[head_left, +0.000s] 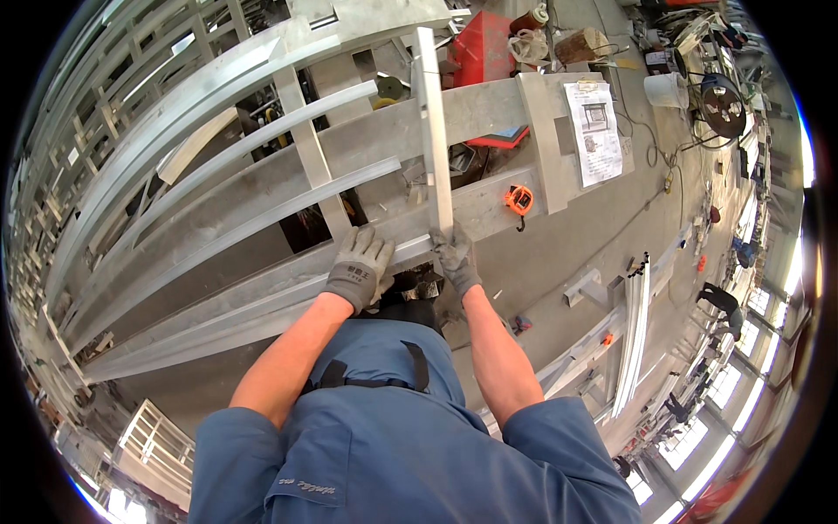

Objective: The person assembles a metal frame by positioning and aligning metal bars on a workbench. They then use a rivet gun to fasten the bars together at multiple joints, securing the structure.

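My left hand [360,269], in a grey work glove, lies over a long silvery metal profile [288,293] near its right end, its fingers curved over the top. The far run of that profile stretches away to the left. My right hand [456,260], also gloved, is closed around the near end of a shorter pale metal bar [435,131]. That bar points away from me, across the workbench frame [489,196]. Its near end meets the end of the long profile, or lies right beside it; the fingers hide the exact contact.
An orange tape measure [518,201] and a clipped drawing sheet [597,131] rest on the frame to the right. More long profiles [262,131] lie leftward. Beyond stand a red box [482,51] and a white bucket [667,90]. Cables cross the floor; people work far right.
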The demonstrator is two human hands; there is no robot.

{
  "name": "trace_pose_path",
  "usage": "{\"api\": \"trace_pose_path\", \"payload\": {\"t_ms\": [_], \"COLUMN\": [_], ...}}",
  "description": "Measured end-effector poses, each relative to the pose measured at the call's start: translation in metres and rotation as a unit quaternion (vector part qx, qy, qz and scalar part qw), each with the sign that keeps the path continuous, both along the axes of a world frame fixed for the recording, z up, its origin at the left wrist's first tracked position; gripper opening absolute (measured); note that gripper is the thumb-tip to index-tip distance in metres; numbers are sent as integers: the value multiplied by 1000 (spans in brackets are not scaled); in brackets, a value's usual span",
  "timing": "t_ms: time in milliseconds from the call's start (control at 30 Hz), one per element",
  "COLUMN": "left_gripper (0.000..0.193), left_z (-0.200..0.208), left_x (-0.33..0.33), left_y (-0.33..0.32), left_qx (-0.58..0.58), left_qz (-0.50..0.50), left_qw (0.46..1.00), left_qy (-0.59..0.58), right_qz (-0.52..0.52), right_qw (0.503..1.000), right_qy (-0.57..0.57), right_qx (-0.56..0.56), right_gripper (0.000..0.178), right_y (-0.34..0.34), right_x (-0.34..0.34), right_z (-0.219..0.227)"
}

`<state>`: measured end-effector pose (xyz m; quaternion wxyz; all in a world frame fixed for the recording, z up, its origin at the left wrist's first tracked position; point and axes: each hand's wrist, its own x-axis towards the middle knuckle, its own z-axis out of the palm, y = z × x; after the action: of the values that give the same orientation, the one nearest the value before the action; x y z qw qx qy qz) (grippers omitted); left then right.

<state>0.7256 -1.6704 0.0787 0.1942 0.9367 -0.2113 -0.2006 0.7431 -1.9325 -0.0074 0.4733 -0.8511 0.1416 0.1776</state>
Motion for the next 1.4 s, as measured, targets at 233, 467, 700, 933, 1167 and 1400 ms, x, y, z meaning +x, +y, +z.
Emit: {"api": "trace_pose_path", "payload": {"t_ms": [233, 467, 700, 933, 1167, 1400], "left_gripper": [75, 68, 54, 63, 53, 48], "left_z": [-1, -18, -11, -13, -17, -7], "left_x": [8, 5, 7, 6, 11, 18], "left_y": [1, 5, 8, 10, 12, 16], "left_qx": [45, 36, 31, 28, 5, 29], "left_qz": [-29, -4, -9, -3, 21, -2], "left_qw": [997, 998, 998, 999, 1000, 1000], "left_qy": [53, 43, 61, 24, 16, 0], "right_qz": [29, 24, 41, 65, 75, 67], "right_qw": [998, 992, 994, 996, 996, 998], "right_qy": [-49, -115, -84, -52, -32, -12], "right_qx": [-37, -45, -63, -32, -44, 5], "right_gripper": [48, 53, 54, 54, 56, 58], "right_y": [6, 34, 30, 30, 41, 50], "right_x": [8, 22, 21, 30, 42, 43], "right_z": [4, 27, 13, 19, 27, 39]}}
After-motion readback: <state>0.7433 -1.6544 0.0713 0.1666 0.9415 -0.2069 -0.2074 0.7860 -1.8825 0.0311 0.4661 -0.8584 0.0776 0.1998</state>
